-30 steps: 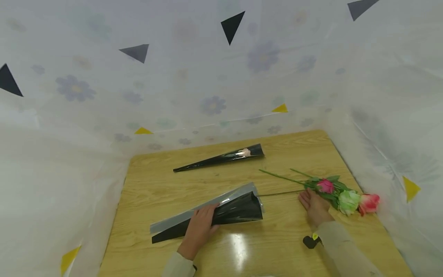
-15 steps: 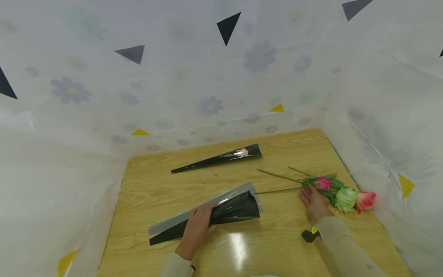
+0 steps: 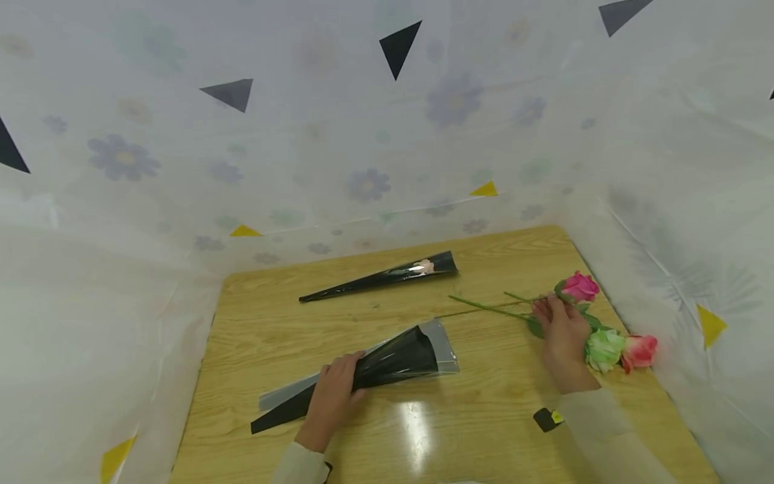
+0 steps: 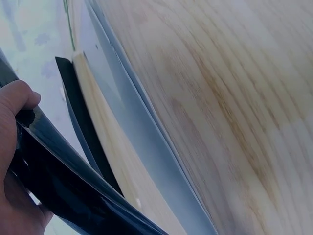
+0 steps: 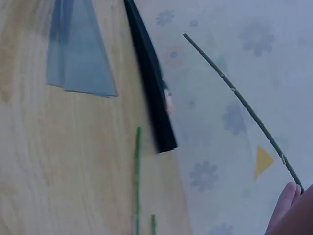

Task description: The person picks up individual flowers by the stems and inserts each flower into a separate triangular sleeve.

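Note:
In the head view, my left hand (image 3: 332,396) grips a black cone-shaped flower sleeve (image 3: 393,363). The left wrist view has this black sleeve (image 4: 63,191) raised off the table, thumb on one side. Grey translucent sleeves (image 3: 447,351) lie flat beneath it. My right hand (image 3: 564,336) pinches the stem of a magenta artificial rose (image 3: 580,287), its bloom pointing right. The stem (image 5: 249,110) runs bare towards the sleeve's wide mouth, apart from it. Under and beside that hand lie a pale green rose (image 3: 605,349) and a pink-red rose (image 3: 639,353).
Farther back on the wooden table (image 3: 266,323) lies another black sleeve (image 3: 369,281) with a pale pink flower inside. Two green stems (image 3: 484,306) of the lying roses point left. White patterned sheeting (image 3: 302,168) stands around the table's back and sides.
My right hand has lifted the magenta rose off the other flowers and moved it up and back. My left hand has raised the black sleeve and shifted it slightly left.

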The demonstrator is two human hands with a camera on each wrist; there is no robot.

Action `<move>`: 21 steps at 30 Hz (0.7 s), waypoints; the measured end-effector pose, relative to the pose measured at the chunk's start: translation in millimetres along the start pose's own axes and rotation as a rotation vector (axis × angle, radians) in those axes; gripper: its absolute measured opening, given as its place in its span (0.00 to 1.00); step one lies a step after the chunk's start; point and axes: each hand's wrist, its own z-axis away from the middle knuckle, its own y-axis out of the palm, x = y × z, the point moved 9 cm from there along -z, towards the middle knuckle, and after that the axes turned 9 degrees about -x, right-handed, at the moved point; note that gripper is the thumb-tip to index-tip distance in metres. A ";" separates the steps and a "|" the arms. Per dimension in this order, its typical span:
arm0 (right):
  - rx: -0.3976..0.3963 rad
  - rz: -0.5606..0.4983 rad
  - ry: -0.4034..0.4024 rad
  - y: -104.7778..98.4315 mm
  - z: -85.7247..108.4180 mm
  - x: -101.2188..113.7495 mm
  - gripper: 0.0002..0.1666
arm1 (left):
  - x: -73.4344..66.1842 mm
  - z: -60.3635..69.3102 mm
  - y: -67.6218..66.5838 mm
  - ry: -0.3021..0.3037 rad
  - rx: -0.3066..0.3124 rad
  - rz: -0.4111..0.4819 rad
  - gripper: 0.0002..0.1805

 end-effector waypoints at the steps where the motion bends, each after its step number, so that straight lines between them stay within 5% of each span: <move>1: 0.014 -0.046 -0.022 5.0 4.1 8.8 0.10 | 1.2 0.0 -1.0 -0.003 -0.004 -0.004 0.41; 5: 0.100 -0.171 -0.078 21.1 23.9 35.5 0.12 | 4.0 -0.4 -4.6 -0.013 -0.013 -0.003 0.40; 10: 0.236 -0.159 -0.123 36.7 51.3 43.2 0.09 | 5.1 -2.3 -7.3 -0.022 -0.012 0.008 0.40; 21: 0.440 0.104 -0.088 57.2 84.6 -4.5 0.04 | -7.2 -13.7 -10.0 0.030 -0.019 0.034 0.43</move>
